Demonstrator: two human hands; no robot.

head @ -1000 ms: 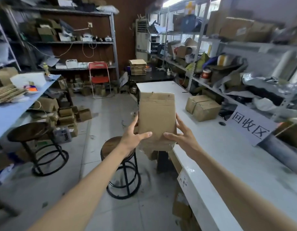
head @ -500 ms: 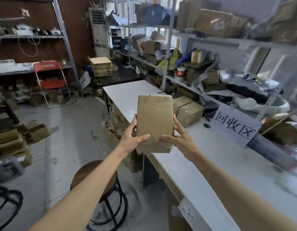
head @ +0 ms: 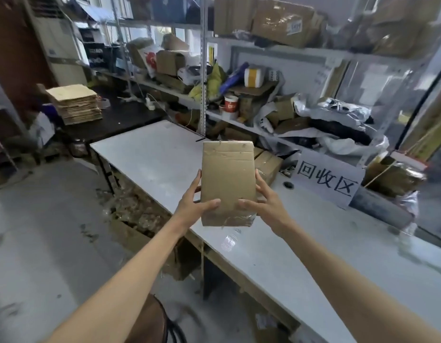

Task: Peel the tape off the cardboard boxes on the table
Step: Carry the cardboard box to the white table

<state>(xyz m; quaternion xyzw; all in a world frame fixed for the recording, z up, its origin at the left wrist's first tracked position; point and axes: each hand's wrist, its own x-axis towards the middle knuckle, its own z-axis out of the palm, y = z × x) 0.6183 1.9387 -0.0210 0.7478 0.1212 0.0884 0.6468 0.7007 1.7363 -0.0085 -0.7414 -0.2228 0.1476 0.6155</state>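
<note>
taped boxes [head: 267, 164] and paper sign [head: 325, 179] behind cardboard box [head: 228, 181]

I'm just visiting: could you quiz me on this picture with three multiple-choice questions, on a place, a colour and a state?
1. Where is the stack of flat tan cardboard sheets?
A. on the black table
B. on the white table
C. on the floor

2. What colour are the characters on the white paper sign?
A. red
B. black
C. green

3. How is the flat brown cardboard box?
A. lying on a shelf
B. torn in half
C. gripped by the left hand and right hand

Answers: A, it sits on the dark tabletop; B, the strokes are black; C, fingers wrap both its sides.
</note>
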